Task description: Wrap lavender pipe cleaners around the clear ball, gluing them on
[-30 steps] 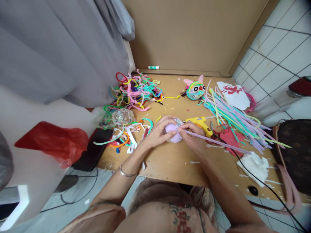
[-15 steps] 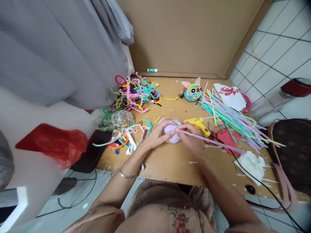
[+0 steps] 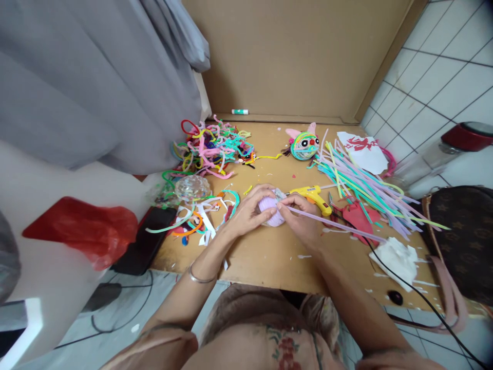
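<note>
A ball wrapped in lilac pipe cleaner (image 3: 271,211) is held low over the table, its far side partly bare and whitish. My left hand (image 3: 252,208) curls round its left side, thumb on the near face. At its right, my right hand (image 3: 298,213) pinches a long lilac pipe cleaner (image 3: 335,223) against the ball; the strip's loose end trails right towards a white tissue (image 3: 396,263). Just behind my right hand lies a yellow glue gun (image 3: 314,195). Fingers hide much of the ball.
Straight pipe cleaners (image 3: 365,185) lie at right, near red cloth-like scraps (image 3: 360,218) and a black cable. A finished-looking animal ball (image 3: 304,145) sits at the back. A tangled pipe cleaner heap (image 3: 215,146) and clear ball (image 3: 192,187) are left; a brown bag (image 3: 462,241) stands far right.
The whole view has shifted very slightly. Both hands keep the same hold on the ball and the lilac pipe cleaner.
</note>
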Demonstrator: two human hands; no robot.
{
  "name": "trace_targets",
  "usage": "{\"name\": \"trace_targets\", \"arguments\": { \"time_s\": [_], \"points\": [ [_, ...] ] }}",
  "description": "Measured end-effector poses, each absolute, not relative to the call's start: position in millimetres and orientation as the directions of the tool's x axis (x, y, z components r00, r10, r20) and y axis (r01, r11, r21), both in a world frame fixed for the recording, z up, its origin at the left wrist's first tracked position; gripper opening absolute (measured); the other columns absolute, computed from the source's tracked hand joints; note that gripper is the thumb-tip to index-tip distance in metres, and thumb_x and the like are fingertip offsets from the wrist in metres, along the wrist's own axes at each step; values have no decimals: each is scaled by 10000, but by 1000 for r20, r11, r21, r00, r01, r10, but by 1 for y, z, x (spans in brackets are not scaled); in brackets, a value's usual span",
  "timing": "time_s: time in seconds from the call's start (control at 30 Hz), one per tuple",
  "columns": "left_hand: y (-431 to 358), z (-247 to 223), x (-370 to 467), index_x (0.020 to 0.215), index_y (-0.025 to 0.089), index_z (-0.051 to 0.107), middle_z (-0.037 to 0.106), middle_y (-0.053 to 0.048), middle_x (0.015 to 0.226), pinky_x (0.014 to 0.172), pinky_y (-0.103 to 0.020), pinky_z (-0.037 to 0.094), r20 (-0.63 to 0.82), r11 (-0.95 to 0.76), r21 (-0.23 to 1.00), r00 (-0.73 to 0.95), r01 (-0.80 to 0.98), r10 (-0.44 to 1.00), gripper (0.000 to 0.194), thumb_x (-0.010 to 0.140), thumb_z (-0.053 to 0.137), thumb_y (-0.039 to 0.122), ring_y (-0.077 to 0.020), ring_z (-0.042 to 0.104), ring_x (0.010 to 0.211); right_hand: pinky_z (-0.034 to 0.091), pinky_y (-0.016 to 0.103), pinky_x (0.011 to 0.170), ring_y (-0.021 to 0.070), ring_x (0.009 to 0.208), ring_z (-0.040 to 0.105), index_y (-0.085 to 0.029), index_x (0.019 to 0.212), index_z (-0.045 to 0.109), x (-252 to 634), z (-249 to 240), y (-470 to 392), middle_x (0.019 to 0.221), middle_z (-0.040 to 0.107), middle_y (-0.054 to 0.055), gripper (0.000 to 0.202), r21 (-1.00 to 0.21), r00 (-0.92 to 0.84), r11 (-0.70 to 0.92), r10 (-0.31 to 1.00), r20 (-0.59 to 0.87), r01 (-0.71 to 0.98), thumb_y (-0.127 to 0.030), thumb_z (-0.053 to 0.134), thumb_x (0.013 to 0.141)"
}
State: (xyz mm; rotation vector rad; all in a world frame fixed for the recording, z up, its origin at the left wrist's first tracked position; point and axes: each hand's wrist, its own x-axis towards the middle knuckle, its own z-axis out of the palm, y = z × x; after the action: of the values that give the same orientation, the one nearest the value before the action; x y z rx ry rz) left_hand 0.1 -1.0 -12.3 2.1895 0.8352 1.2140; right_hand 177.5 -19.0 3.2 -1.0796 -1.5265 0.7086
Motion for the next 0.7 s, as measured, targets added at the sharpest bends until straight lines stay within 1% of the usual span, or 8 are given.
{"name": "trace_targets", "arguments": {
  "time_s": [0.1, 0.17, 0.3, 0.53, 0.7],
  "points": [
    [-1, -17, 1, 1245, 226, 494, 602, -124, 1282, 1033, -434, 471, 556, -649, 728, 364, 221, 747, 406, 916, 629, 422, -245, 583, 1200, 437, 259, 578, 126, 604, 562, -216, 643, 609, 177, 3, -19, 633, 619, -17, 118, -873, 5, 416, 902, 431, 254, -258, 633, 751],
    [-2, -19, 1, 1246, 225, 475, 598, -125, 1290, 1025, -422, 473, 534, -616, 762, 345, 200, 772, 440, 898, 652, 427, -244, 586, 1197, 436, 255, 571, 123, 598, 558, -217, 646, 611, 177, 4, -19, 635, 623, -17, 115, -872, 2, 417, 902, 432, 256, -259, 629, 751],
    [-3, -17, 1, 1191, 218, 477, 599, -128, 1291, 1021, -416, 468, 512, -597, 776, 350, 202, 784, 393, 897, 652, 411, -239, 592, 1189, 429, 249, 555, 119, 591, 547, -217, 650, 610, 177, 4, -19, 639, 617, -19, 107, -873, -1, 414, 903, 429, 259, -257, 627, 748],
    [-1, -14, 0, 1107, 217, 515, 596, -129, 1294, 1029, -415, 459, 552, -651, 722, 373, 233, 746, 275, 911, 633, 370, -239, 580, 1210, 436, 259, 583, 123, 607, 548, -218, 655, 608, 177, 5, -20, 642, 610, -18, 112, -880, -4, 402, 910, 414, 254, -266, 626, 754],
    [-1, -13, -1, 1074, 210, 535, 596, -140, 1304, 1020, -431, 467, 558, -673, 688, 395, 272, 730, 242, 926, 612, 385, -246, 583, 1210, 424, 263, 582, 127, 605, 543, -219, 649, 600, 177, 4, -20, 630, 598, -19, 116, -889, 8, 384, 917, 399, 247, -277, 627, 746]
  ]
}}
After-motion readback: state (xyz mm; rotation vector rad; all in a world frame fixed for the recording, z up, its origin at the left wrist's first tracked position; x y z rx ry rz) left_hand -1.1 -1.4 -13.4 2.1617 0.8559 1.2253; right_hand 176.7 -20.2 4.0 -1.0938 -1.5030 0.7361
